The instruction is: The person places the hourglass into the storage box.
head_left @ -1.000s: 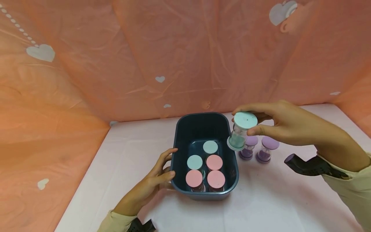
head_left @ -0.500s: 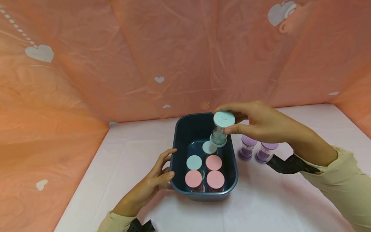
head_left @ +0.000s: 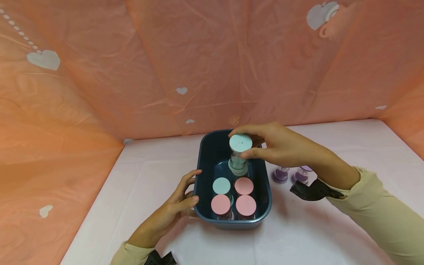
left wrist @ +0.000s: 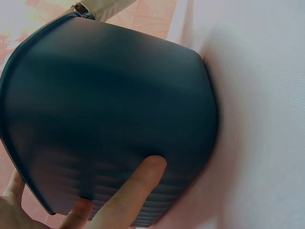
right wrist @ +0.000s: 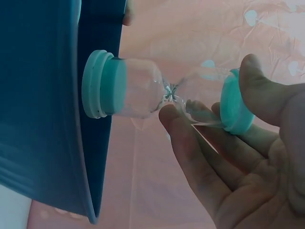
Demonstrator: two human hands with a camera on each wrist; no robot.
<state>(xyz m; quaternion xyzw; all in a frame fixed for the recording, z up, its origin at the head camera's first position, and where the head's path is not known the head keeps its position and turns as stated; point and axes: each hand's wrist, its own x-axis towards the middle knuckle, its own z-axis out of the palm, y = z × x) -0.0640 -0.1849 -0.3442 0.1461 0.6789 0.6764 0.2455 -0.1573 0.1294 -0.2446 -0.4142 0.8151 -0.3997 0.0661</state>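
Note:
My right hand (head_left: 281, 145) holds a sand timer (head_left: 240, 142) with mint end caps by its top and waist, over the far half of a dark blue bin (head_left: 208, 147). In the right wrist view, teal sand lies in the lower bulb of the sand timer (right wrist: 143, 88), whose base overlaps the bin's rim. My left hand (head_left: 177, 202) rests with extended fingers against the bin's left side. Its fingertips touch the outer wall in the left wrist view. Inside stand three pink-capped timers (head_left: 245, 205) and a mint-capped timer (head_left: 221, 186); another mint one is hidden behind the held timer.
Two purple sand timers (head_left: 281, 174) stand on the white tabletop (head_left: 318, 224) right of the bin, partly covered by my right arm. An orange-pink sheet (head_left: 159, 66) with pale hearts hangs behind and at the left.
My right hand has carried the mint sand timer leftward from beside the bin's right rim to over its inside, then lowered it slightly. The left hand and bin have stayed put.

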